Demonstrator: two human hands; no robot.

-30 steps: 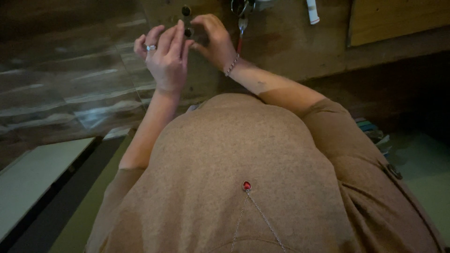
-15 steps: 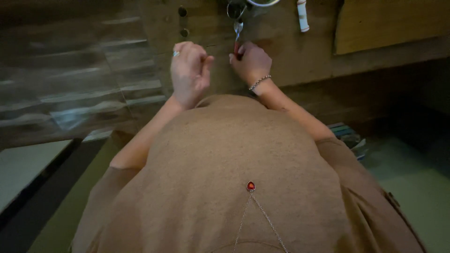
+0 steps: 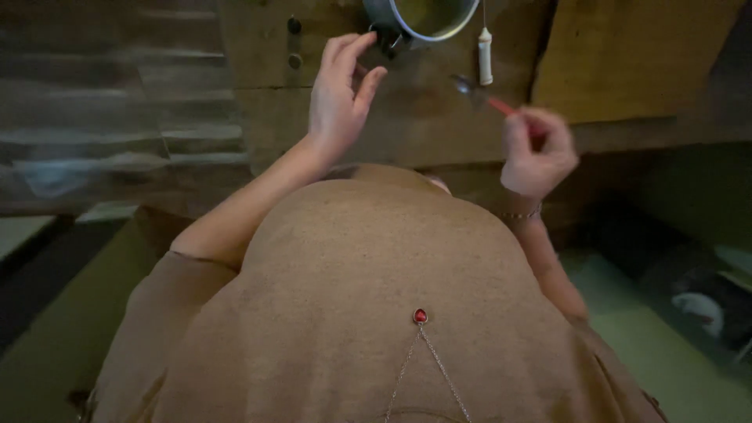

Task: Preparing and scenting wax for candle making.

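Above our open, empty left hand (image 3: 338,94) sits the pot (image 3: 419,17); our right hand (image 3: 536,153) pinches a spoon (image 3: 489,98) angled up-left toward it.

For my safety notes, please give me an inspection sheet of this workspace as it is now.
Surface: wooden counter, dim light.
Job's things: spoon with red handle in the right hand; metal pot at the top edge.
Clutter: small white tube; two dark knobs.
Grips: left hand open, empty, beside the pot handle; right hand shut on the spoon.
Cables: nothing seen.
Surroundings: corrugated sheet on the left; green floor.
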